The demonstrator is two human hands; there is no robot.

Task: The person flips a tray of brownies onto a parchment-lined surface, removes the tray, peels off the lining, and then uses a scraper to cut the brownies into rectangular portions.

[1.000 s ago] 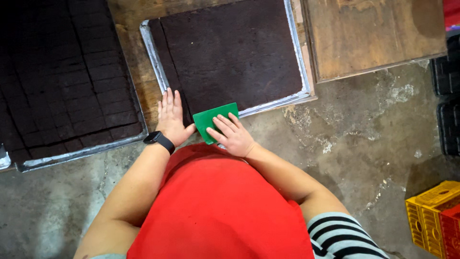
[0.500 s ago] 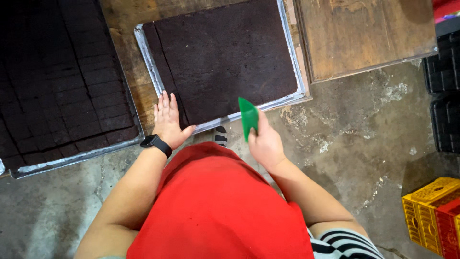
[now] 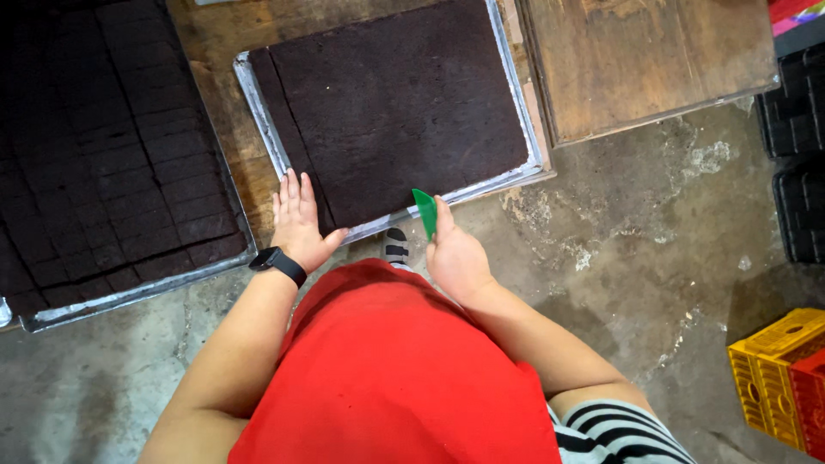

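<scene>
Here, the person stands over a metal tray (image 3: 258, 112) that holds one big dark brown slab (image 3: 395, 103), flat and filling the tray nearly edge to edge. Taking the tray as landmark:

- Left hand (image 3: 299, 225): laid flat, fingers spread and extended, palm down on the tray's near-left corner, fingertips on the slab's edge. Nothing grasped. A black wristband (image 3: 278, 265) sits on that wrist.
- Right hand (image 3: 454, 256): at the tray's near rim, roughly at the middle of that rim. Fingers curled around a green scraper (image 3: 424, 211), a thin plastic card, held on edge with its blade tilted up toward the slab. The scraper's upper end is just above the near rim; whether it touches the slab cannot be told.
- Slab surface: a faint line runs along its left side, parallel to the tray's left wall.

Around the tray:
- To its left, just beside, a second tray (image 3: 129, 288) filled with the same dark stuff already marked into small squares (image 3: 103, 172).
- Both trays rest on a worn wooden surface (image 3: 219, 51), visible between them.
- To the tray's right, a wooden board (image 3: 644, 60), bare, its corner overhanging the floor.
- Below the tray's near rim, rough concrete floor (image 3: 619, 258), stained pale in patches.
- Far right of the tray, black crates (image 3: 795, 172) stacked; nearer the viewer, a yellow crate (image 3: 773, 369).
- The person wears a red apron (image 3: 395, 378); a striped shoe tip (image 3: 395, 247) shows just under the near rim.
</scene>
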